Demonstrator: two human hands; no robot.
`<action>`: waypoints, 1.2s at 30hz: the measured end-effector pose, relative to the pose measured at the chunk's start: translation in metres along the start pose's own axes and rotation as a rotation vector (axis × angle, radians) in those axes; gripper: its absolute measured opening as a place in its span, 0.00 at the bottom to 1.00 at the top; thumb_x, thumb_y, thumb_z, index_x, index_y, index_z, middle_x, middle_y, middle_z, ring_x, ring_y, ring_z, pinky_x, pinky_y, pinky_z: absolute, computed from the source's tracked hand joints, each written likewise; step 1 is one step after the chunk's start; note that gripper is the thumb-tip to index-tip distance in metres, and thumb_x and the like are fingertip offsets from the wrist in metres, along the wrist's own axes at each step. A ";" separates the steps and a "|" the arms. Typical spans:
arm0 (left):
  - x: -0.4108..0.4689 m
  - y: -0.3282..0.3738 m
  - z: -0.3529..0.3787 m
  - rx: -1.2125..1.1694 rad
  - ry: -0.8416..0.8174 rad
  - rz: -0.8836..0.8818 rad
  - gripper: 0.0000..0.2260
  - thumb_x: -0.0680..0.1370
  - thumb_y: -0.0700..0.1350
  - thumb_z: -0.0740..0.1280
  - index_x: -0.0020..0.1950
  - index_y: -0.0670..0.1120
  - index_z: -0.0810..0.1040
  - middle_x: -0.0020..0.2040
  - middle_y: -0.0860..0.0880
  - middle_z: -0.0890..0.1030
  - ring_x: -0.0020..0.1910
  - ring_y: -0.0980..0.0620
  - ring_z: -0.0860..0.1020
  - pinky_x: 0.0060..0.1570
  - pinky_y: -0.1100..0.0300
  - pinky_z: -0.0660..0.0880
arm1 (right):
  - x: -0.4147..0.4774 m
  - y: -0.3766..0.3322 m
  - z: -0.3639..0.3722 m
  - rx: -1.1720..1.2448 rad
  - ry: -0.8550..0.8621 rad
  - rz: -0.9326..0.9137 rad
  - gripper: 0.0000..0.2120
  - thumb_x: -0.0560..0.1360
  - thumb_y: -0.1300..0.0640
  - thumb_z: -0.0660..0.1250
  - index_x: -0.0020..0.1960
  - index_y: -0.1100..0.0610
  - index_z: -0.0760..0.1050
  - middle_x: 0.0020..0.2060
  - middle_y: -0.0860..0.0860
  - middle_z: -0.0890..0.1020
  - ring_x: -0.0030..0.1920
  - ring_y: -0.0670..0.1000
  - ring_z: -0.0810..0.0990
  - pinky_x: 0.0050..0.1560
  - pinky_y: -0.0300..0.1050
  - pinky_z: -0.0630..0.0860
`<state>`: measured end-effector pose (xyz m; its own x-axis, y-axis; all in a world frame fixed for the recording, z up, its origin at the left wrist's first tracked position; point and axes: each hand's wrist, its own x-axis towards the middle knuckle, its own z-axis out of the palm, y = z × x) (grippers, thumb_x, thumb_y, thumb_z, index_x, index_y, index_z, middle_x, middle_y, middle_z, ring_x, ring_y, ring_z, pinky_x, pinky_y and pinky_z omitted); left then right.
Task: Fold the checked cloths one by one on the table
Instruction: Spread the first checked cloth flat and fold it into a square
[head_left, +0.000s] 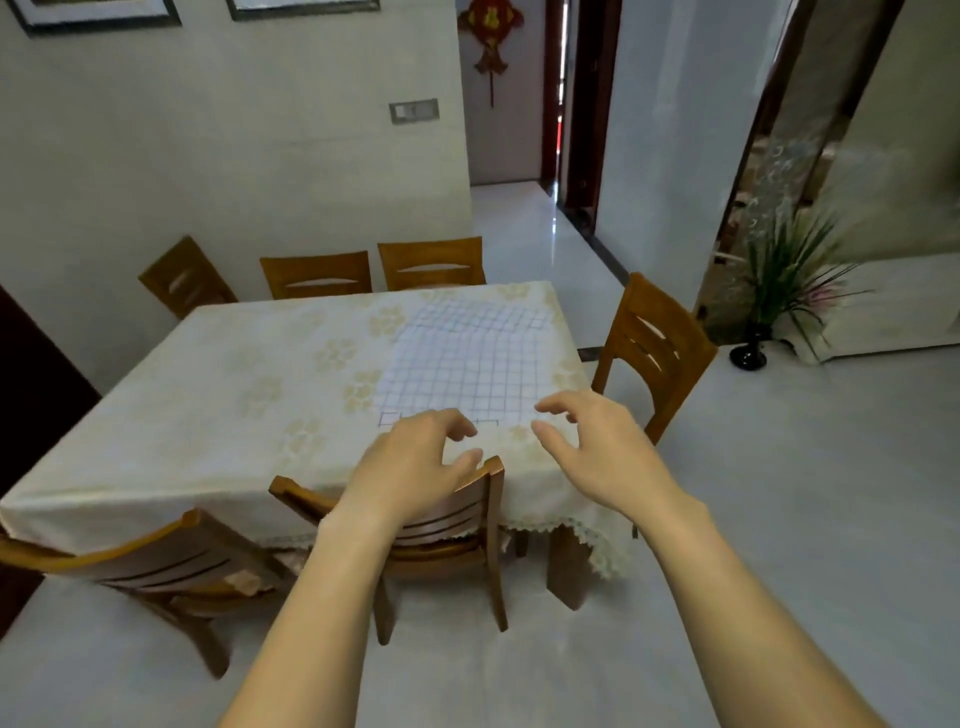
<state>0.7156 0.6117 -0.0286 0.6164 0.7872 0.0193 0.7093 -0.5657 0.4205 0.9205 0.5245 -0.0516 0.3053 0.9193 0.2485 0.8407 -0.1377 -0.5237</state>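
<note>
Two hands empty; chair fronts table.

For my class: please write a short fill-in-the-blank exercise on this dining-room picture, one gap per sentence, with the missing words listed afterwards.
1. The checked cloth lies spread flat on the ____.
2. Both hands, the left hand and the right hand, are open and hold ____.
3. The chair at the table's right end is made of ____.
4. The potted plant stands on the ____.

Missing words: table; nothing; wood; floor
</note>
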 end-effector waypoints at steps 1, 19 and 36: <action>0.014 0.002 0.002 0.004 0.010 -0.003 0.13 0.80 0.57 0.66 0.63 0.57 0.77 0.61 0.60 0.79 0.61 0.55 0.76 0.59 0.52 0.75 | 0.011 0.008 0.001 -0.004 -0.009 0.006 0.17 0.79 0.41 0.61 0.66 0.44 0.74 0.62 0.43 0.78 0.60 0.44 0.76 0.60 0.44 0.76; 0.288 0.007 0.021 -0.088 0.022 -0.056 0.17 0.81 0.57 0.66 0.69 0.56 0.72 0.64 0.56 0.78 0.60 0.53 0.77 0.59 0.53 0.76 | 0.244 0.116 -0.020 -0.089 -0.011 0.027 0.18 0.80 0.43 0.62 0.67 0.47 0.74 0.61 0.45 0.79 0.58 0.45 0.78 0.58 0.45 0.78; 0.392 0.012 0.059 -0.023 0.047 -0.492 0.16 0.81 0.58 0.65 0.67 0.55 0.74 0.64 0.56 0.78 0.62 0.53 0.77 0.62 0.51 0.75 | 0.408 0.232 0.052 0.171 -0.401 -0.250 0.16 0.80 0.44 0.63 0.66 0.47 0.74 0.61 0.46 0.77 0.56 0.44 0.75 0.55 0.39 0.71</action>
<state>0.9857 0.8989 -0.0695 0.1937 0.9701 -0.1464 0.9043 -0.1187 0.4101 1.2170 0.8869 -0.1144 -0.1204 0.9904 0.0678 0.7705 0.1363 -0.6227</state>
